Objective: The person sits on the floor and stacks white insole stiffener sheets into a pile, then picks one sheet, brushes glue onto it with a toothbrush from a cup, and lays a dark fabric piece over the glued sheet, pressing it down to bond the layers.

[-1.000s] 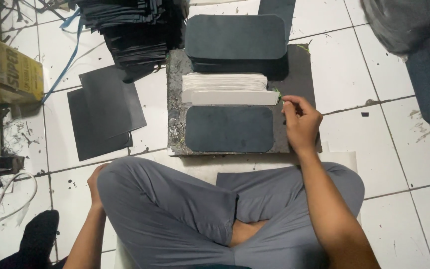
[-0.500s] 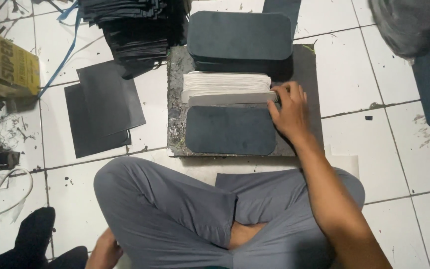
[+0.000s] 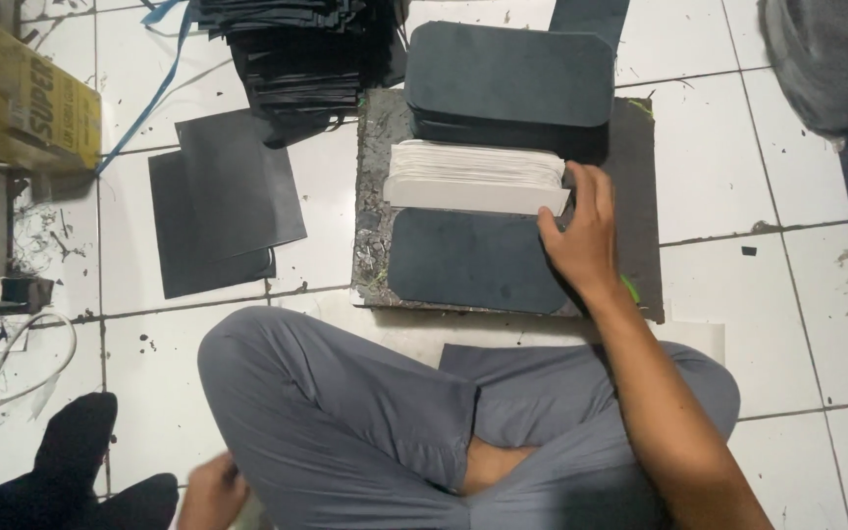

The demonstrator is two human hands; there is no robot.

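my right hand (image 3: 579, 236) rests at the right end of the white card stack (image 3: 476, 179), fingers curled loosely against its lowest edge and thumb on the dark rounded piece (image 3: 473, 260) just below it; it presses and pinches lightly, not fully closed around anything. the stack lies on the grey work board (image 3: 640, 196) on the tiled floor (image 3: 738, 147), between that dark piece and the pile of dark rounded pieces (image 3: 507, 79) behind it. i judge the risk is that my fingertips catch several cards at once, since the sheets look thin and tightly packed, or that a sideways push fans the stack off its square. my wrist is bent down, forearm reaching forward over my crossed knee. my left hand (image 3: 210, 491) hangs low beside my left leg, touching the floor area; i cannot tell whether it is open or holding something. loose dark sheets (image 3: 218, 201) lie well apart to the left.
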